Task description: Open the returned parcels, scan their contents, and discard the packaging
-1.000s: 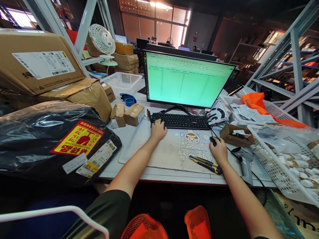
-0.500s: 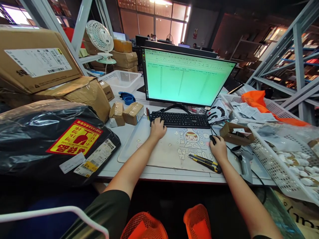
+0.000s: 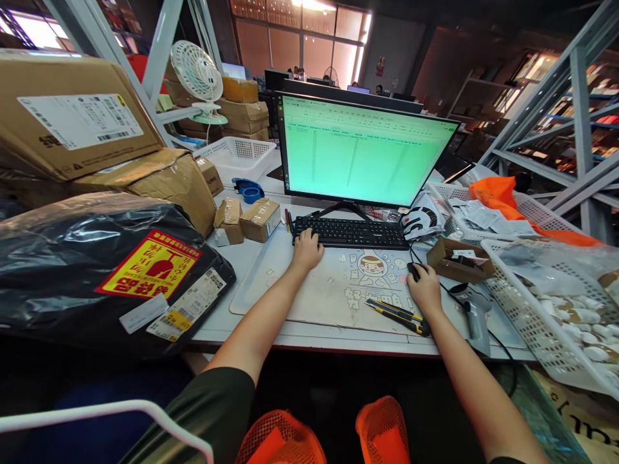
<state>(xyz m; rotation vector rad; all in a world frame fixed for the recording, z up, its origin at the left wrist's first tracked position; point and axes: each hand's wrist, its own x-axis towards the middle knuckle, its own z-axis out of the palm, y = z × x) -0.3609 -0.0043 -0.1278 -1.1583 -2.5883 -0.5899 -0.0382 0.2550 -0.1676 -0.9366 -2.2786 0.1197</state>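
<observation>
My left hand (image 3: 307, 250) rests at the left end of a black keyboard (image 3: 360, 232), fingers spread over its keys and holding nothing. To the right, my right hand (image 3: 425, 288) is closed over a black computer mouse (image 3: 413, 270) on the printed desk mat (image 3: 309, 296). Behind the keyboard stands a monitor (image 3: 358, 151) that shows a spreadsheet in green tint. Two utility knives (image 3: 399, 316) with yellow and black handles lie on the mat, just left of my right wrist. A grey barcode scanner (image 3: 476, 319) lies right of that wrist.
On the left are stacked cartons (image 3: 82, 116) and a black wrapped parcel (image 3: 106, 270). Small boxes (image 3: 260, 220) and a blue tape roll (image 3: 249, 192) sit beside the keyboard. At right are an open carton (image 3: 457, 261) and a white basket (image 3: 541, 335) of small white items.
The view has shifted very slightly. Both hands stay in place, the left on the keyboard and the right on the mouse.
</observation>
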